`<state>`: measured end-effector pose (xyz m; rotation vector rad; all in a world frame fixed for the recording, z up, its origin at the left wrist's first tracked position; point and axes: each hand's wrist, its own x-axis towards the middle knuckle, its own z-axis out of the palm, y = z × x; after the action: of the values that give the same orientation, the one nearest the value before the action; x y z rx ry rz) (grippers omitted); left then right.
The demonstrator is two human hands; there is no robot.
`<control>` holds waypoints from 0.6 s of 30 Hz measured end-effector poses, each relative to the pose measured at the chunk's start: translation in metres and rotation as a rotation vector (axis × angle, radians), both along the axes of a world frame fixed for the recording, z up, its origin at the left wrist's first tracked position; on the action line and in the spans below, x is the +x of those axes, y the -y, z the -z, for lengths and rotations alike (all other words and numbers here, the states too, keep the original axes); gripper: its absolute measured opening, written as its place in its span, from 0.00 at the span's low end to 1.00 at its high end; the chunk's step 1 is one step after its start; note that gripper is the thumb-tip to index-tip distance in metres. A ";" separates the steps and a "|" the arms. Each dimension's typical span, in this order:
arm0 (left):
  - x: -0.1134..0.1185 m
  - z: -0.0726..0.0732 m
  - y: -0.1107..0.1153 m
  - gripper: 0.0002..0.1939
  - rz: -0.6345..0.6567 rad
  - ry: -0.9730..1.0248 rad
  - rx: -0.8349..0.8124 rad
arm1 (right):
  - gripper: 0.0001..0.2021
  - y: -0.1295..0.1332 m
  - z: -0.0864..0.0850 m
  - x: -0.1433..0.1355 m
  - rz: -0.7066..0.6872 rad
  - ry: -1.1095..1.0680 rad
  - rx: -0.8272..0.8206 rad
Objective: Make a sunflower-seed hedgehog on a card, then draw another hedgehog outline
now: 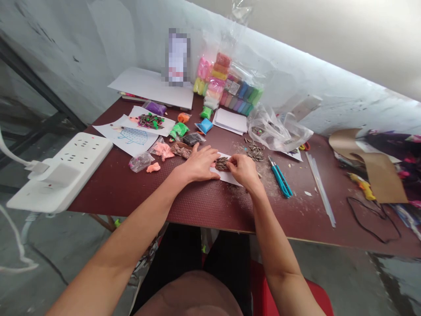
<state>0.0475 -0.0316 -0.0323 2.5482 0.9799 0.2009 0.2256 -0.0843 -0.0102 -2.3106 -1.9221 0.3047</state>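
On our dark red surface, the seed-covered piece is our landmark, lying on white paper. Left of it, our left hand lies spread, palm down; at its right edge, our right hand has fingers bunched, though what they pinch we cannot tell. Loose seeds lie beyond to the right, nearer than the teal snips.

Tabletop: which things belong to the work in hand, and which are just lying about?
In hand:
- white card, under the left hand
- striped seeds, at the right hand's fingertips
- probably the loose seeds

Apparently lying about:
- yellow-handled tool
- clear strips
- white power strip
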 end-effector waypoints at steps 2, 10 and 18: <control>0.000 -0.001 0.000 0.32 -0.002 0.004 -0.003 | 0.07 0.000 0.000 0.000 0.006 -0.009 0.004; -0.001 -0.001 0.001 0.29 -0.002 0.029 -0.009 | 0.06 0.006 0.001 0.008 0.112 -0.202 0.108; 0.000 0.001 0.000 0.31 -0.003 0.016 -0.022 | 0.11 -0.001 -0.009 0.054 0.285 -0.019 0.248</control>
<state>0.0471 -0.0319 -0.0329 2.5218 0.9743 0.2103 0.2801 -0.0829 -0.0015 -2.3575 -1.4961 0.0540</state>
